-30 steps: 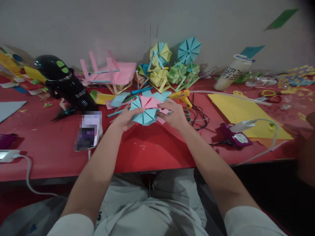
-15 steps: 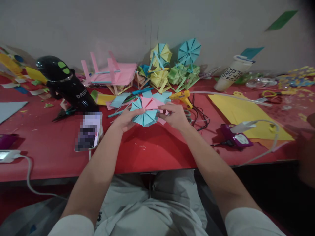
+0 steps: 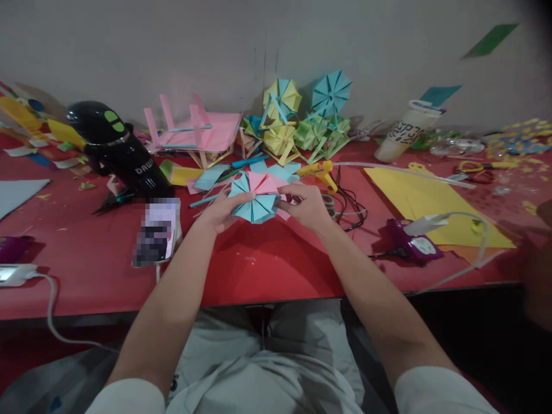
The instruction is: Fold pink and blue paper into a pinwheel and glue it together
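A folded paper umbrella top (image 3: 259,208), mostly light blue with a pink section, is held up above the red table. My left hand (image 3: 221,211) grips its left side, the thumb lying across the folds near the middle. At its right edge, my right hand (image 3: 305,202) pinches the paper between thumb and fingers; the exact grip is partly hidden. Just behind my right hand lies a yellow hot glue gun (image 3: 318,170). Light blue paper pieces (image 3: 282,171) lie behind the held paper.
Finished paper umbrellas (image 3: 282,98) lean against the wall, beside a pink paper table (image 3: 215,127). A black bottle (image 3: 123,152) and a phone (image 3: 161,230) are left. To the right are a cup (image 3: 407,129), yellow sheets (image 3: 431,201) and a purple power socket (image 3: 411,241) with cables.
Both hands stay on the folded paper, nearly still. The fingers of my right hand have shifted slightly at its edge. The whole view has moved a little.
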### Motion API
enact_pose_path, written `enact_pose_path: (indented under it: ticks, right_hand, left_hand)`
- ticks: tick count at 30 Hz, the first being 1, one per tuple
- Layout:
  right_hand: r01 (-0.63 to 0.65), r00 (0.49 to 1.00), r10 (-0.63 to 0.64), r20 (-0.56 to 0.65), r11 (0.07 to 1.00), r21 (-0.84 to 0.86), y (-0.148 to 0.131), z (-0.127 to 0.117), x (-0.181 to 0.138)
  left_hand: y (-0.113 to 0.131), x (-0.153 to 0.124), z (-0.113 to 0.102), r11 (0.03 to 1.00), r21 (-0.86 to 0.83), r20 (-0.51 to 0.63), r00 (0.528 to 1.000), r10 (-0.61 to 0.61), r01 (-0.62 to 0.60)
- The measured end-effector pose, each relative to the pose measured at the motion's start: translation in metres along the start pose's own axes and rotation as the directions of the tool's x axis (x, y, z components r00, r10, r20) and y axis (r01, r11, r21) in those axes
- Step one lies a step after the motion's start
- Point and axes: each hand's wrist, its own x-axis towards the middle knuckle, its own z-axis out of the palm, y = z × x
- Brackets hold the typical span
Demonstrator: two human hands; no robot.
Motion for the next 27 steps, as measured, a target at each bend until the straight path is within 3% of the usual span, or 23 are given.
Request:
enact_pose_path:
  ticks: [27]
  right_hand:
    - [-0.033,0.997,0.031,0.071,0.999,0.016,-0.0070,-0.0015,-0.0013]
  left_hand:
    - [-0.0010,-0.0013,0.0024,0.999,0.051,-0.007,1.000,0.000,0.001]
